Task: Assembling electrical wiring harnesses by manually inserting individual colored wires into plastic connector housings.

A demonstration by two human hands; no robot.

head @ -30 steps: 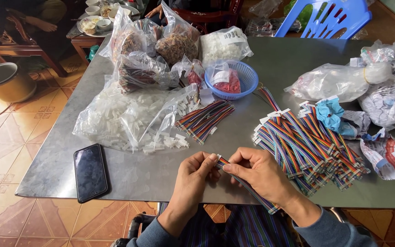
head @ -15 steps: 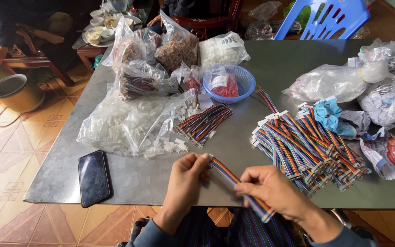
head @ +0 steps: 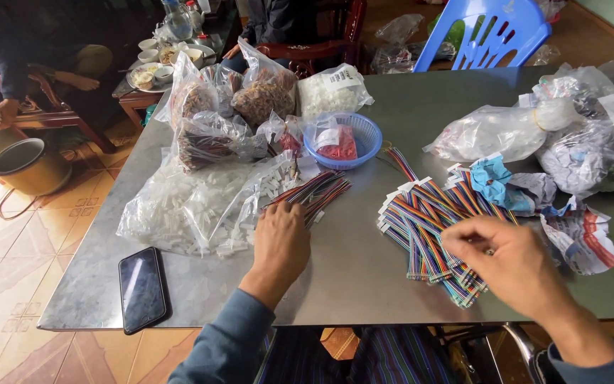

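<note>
The left hand (head: 281,240) spreads loosely curled fingers (head: 294,211) onto the small bundle of rainbow ribbon cables (head: 314,190) beside a clear bag of white connectors (head: 193,210). The right hand (head: 509,262), fingers bent and blurred, hovers over the large pile of rainbow cables (head: 428,220); grip unclear.

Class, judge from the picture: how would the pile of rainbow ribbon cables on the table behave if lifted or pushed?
The pile of rainbow ribbon cables probably flops: the thin flat strips lie splayed and bent. They look light for their bulk. Pushed on the smooth grey table, loose pieces would likely slide apart, not roll.
</note>
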